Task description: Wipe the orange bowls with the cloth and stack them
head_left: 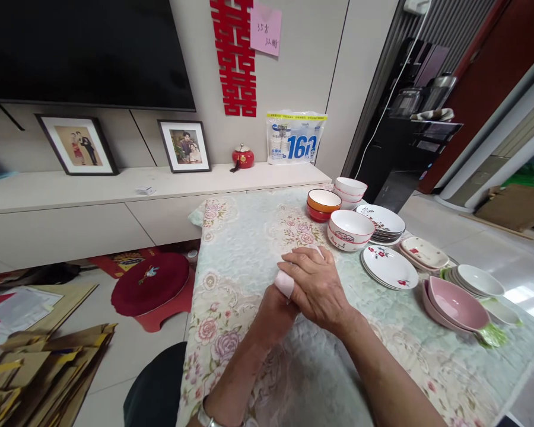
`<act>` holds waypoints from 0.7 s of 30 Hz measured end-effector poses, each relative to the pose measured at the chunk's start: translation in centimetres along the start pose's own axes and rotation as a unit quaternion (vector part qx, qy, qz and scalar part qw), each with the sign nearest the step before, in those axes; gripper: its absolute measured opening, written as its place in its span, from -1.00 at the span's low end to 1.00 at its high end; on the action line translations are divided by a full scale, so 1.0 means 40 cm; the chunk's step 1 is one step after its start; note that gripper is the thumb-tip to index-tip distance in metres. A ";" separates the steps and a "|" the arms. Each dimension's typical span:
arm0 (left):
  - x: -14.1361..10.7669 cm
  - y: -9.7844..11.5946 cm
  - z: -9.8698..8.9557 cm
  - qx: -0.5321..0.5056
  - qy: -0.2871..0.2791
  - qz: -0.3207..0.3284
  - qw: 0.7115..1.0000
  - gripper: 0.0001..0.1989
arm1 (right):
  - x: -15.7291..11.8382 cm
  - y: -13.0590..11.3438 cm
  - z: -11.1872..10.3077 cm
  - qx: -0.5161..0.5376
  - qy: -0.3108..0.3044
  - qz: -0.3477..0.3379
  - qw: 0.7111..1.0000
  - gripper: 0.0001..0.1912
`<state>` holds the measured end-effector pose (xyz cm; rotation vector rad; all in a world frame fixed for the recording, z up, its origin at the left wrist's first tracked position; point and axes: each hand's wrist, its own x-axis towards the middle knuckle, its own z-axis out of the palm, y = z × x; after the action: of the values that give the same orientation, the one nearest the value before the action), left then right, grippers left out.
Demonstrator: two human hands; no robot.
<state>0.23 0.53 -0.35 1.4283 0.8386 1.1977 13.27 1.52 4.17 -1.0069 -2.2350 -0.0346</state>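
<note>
Over the table's front half, my right hand [320,290] lies across my left hand [279,311], and the two are clasped together. A soft white piece of tissue or cloth [285,283] sticks out between them near my left thumb, and a bit more white shows past my right fingertips. Most of my left fingers are hidden under the right hand. Nearest to the hands, on the right, stand white bowls [350,228] with a red line and a stack of white flowered plates [389,268].
A floral quilted cloth [235,279] covers the table. Orange and red bowls [324,203], dark-patterned plates [380,220], square dishes [425,253] and pink bowls [457,303] stand on its right side. Behind is a white cabinet [169,182]; a red stool [153,284] stands left.
</note>
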 end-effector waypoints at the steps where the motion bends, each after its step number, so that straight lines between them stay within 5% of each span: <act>1: -0.002 0.005 -0.003 0.006 -0.004 -0.005 1.000 -0.87 | -0.001 0.011 0.001 0.019 0.012 0.011 1.000 -0.70; 4: -0.011 0.019 -0.012 0.034 -0.015 -0.035 0.999 -0.82 | -0.006 0.067 0.004 0.120 0.063 0.096 0.986 -0.66; 10: -0.018 0.019 -0.017 -0.073 -0.006 -0.097 0.993 -0.70 | -0.008 0.111 0.029 0.295 0.130 0.309 0.894 -0.71; 14: -0.009 0.010 -0.020 -0.190 0.053 -0.097 0.976 -0.57 | -0.008 0.084 0.034 0.320 0.154 0.248 0.901 -0.83; 21: 0.007 0.014 -0.036 -0.296 0.144 -0.103 0.939 -0.53 | -0.006 0.056 0.020 0.265 0.037 0.062 0.962 -0.93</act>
<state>-1.14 1.05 0.20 0.6717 0.7154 1.3651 14.44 3.17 2.88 -0.8246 -1.9486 0.5444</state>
